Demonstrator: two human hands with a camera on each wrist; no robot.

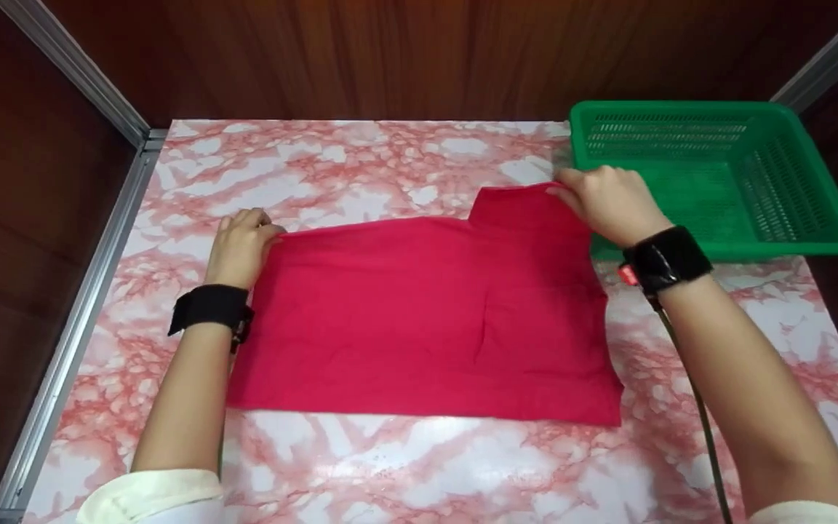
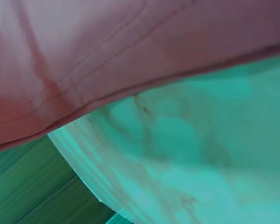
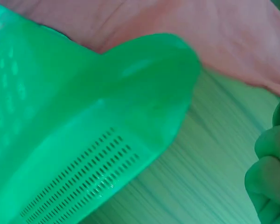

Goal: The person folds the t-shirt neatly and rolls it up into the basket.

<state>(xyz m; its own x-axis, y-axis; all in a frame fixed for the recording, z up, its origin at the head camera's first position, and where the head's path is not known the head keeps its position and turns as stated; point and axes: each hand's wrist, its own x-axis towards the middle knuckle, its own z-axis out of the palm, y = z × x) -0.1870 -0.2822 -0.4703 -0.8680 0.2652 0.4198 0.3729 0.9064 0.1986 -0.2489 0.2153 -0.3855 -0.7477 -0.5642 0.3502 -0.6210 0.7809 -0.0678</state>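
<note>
The red cloth (image 1: pixel 426 320) is lying flat on the marble-pattern table (image 1: pixel 404 466), and its near edge is running straight across in front of you, closest to your sleeves. Your left hand (image 1: pixel 238 247) is resting at the far left corner of the cloth, with the fingers curled and pinching that corner. Your right hand (image 1: pixel 608 204) is gripping the far right corner of the cloth, where a raised part is sticking out toward the back; its fingers are bent around the edge. Just to the right of the cloth and a little behind it, the green basket (image 1: pixel 790 240) is standing on the table, and your right hand is hovering beside its near left corner.
</note>
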